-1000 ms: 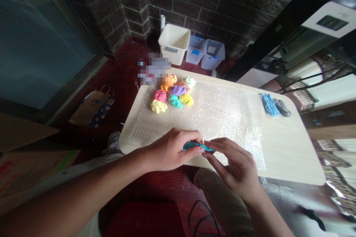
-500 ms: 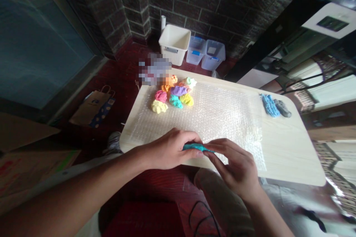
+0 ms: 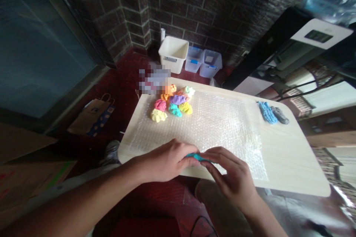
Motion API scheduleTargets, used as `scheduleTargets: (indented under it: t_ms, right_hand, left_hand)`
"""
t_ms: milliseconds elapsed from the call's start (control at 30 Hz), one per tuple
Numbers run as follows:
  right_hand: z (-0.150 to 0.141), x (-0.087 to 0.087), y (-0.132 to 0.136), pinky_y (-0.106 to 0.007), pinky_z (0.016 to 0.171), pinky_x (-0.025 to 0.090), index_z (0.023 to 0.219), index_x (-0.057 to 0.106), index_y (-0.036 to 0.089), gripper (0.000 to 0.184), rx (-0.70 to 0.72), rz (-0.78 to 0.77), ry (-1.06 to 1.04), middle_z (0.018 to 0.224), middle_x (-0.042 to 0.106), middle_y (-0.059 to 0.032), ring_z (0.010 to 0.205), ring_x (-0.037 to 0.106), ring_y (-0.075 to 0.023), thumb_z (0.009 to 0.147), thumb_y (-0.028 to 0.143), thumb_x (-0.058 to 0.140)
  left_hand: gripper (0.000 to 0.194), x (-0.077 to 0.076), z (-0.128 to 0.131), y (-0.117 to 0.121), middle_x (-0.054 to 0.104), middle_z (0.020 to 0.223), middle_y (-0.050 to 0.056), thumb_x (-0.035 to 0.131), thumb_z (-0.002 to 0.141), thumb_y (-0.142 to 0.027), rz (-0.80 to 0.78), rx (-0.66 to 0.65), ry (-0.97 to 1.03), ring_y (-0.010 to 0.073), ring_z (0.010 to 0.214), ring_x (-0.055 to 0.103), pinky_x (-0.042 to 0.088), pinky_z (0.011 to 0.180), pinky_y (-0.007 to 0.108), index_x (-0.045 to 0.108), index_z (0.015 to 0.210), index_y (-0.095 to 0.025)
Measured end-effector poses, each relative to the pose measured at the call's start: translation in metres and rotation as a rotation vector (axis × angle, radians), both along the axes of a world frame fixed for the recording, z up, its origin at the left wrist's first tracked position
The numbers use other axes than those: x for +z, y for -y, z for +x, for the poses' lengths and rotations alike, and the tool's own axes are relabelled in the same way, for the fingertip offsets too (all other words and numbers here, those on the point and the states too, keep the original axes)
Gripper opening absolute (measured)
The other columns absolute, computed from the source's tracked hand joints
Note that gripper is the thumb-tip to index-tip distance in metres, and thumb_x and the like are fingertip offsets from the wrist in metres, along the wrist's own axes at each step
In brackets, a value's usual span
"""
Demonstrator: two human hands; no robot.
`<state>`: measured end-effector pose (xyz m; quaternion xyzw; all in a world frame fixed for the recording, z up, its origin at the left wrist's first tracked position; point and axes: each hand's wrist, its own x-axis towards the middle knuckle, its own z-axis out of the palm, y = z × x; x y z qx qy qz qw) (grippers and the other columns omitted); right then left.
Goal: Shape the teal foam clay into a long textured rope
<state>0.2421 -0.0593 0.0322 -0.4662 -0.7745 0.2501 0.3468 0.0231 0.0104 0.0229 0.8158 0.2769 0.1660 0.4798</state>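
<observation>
My left hand (image 3: 167,161) and my right hand (image 3: 230,176) meet at the near edge of the table, fingers pinched together on a teal lump of clay (image 3: 196,156). Most of the lump is hidden between the fingers. It is pressed against a sheet of bubble wrap (image 3: 217,126) that covers the middle of the light wooden table (image 3: 292,155). A cluster of several coloured clay lumps (image 3: 174,102) lies at the far left corner of the sheet. A blue clay strip (image 3: 266,112) and a grey one (image 3: 279,114) lie at the far right.
Beyond the table stand a white bin (image 3: 172,53) and two clear plastic boxes (image 3: 204,63) against a dark brick wall. A paper bag (image 3: 91,116) sits on the red floor at the left. A dark cabinet with a white device (image 3: 319,35) is at the right.
Both hands stay on the teal lump and have closed over it more, so less of it shows. The view has tilted, shifting the table and hands slightly lower in the picture.
</observation>
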Motion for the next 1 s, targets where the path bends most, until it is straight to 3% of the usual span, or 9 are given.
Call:
scheduleTargets:
  t_ms: [100,167,267,400,633,800,900,1000]
  right_hand:
    - [-0.001,0.0,-0.001,-0.03,0.075,0.062,0.117,0.074,0.022,0.024,-0.019,-0.049,0.005,0.098,0.073,-0.0067,0.089,0.072,-0.0186,0.097,0.012,0.065]
    - [-0.001,-0.001,-0.001,-0.031,0.077,0.062,0.119,0.073,0.021,0.024,-0.025,-0.069,0.013,0.1,0.073,-0.0077,0.09,0.072,-0.0191,0.098,0.014,0.065]
    - [0.0,-0.004,-0.001,-0.031,0.081,0.062,0.121,0.071,0.02,0.025,0.003,-0.055,0.029,0.107,0.073,-0.0093,0.097,0.073,-0.0203,0.097,0.015,0.067]
    - [0.0,-0.005,0.0,-0.029,0.078,0.061,0.115,0.073,0.02,0.019,0.009,-0.042,0.051,0.102,0.075,-0.0073,0.092,0.074,-0.0189,0.098,0.015,0.066]
    - [-0.001,-0.006,-0.002,-0.029,0.074,0.059,0.111,0.075,0.021,0.014,-0.067,-0.191,0.056,0.096,0.078,-0.0053,0.084,0.075,-0.0186,0.099,0.023,0.067]
    - [0.001,-0.007,-0.002,-0.031,0.082,0.06,0.119,0.074,0.021,0.022,0.001,-0.143,-0.006,0.109,0.077,-0.01,0.095,0.075,-0.0203,0.098,0.021,0.068]
    - [0.0,-0.008,-0.003,-0.032,0.081,0.06,0.113,0.078,0.022,0.018,-0.056,-0.213,-0.036,0.103,0.079,-0.0092,0.092,0.076,-0.0207,0.098,0.025,0.069]
    - [-0.004,-0.012,-0.005,-0.031,0.073,0.061,0.107,0.079,0.02,0.018,-0.147,-0.41,-0.16,0.093,0.08,-0.0079,0.082,0.075,-0.0197,0.097,0.033,0.071]
  left_hand:
    - [0.015,0.0,0.001,0.002,0.069,0.082,0.002,0.059,0.101,-0.024,0.038,-0.001,-0.003,0.0151,0.077,0.064,0.04,0.068,0.026,0.065,0.09,-0.016]
    - [0.012,-0.001,0.0,0.004,0.074,0.1,0.007,0.063,0.099,-0.023,0.032,0.018,-0.003,0.0193,0.092,0.069,0.047,0.078,0.028,0.066,0.108,-0.016]
    - [0.051,-0.006,-0.001,0.006,0.072,0.126,0.014,0.068,0.096,-0.027,-0.013,0.062,-0.031,0.0267,0.113,0.069,0.051,0.093,0.035,0.052,0.143,-0.018]
    - [0.067,-0.012,-0.003,0.005,0.074,0.123,0.016,0.068,0.097,-0.033,-0.057,0.046,-0.07,0.028,0.11,0.072,0.055,0.091,0.036,0.04,0.156,-0.018]
    - [0.063,-0.015,-0.001,0.005,0.075,0.121,0.017,0.068,0.097,-0.029,0.0,0.057,-0.105,0.029,0.108,0.074,0.056,0.088,0.036,0.043,0.154,-0.018]
    - [0.056,-0.016,-0.002,0.003,0.073,0.128,0.016,0.069,0.096,-0.029,-0.002,0.066,-0.077,0.0294,0.114,0.071,0.053,0.089,0.035,0.05,0.148,-0.018]
    - [0.032,-0.012,-0.001,0.002,0.077,0.11,0.01,0.07,0.096,-0.029,0.002,0.028,-0.042,0.0225,0.099,0.073,0.049,0.077,0.028,0.065,0.125,-0.017]
    - [0.01,-0.006,0.001,0.001,0.074,0.087,0.005,0.067,0.098,-0.026,0.07,0.011,-0.105,0.0177,0.08,0.069,0.041,0.065,0.026,0.069,0.099,-0.016]
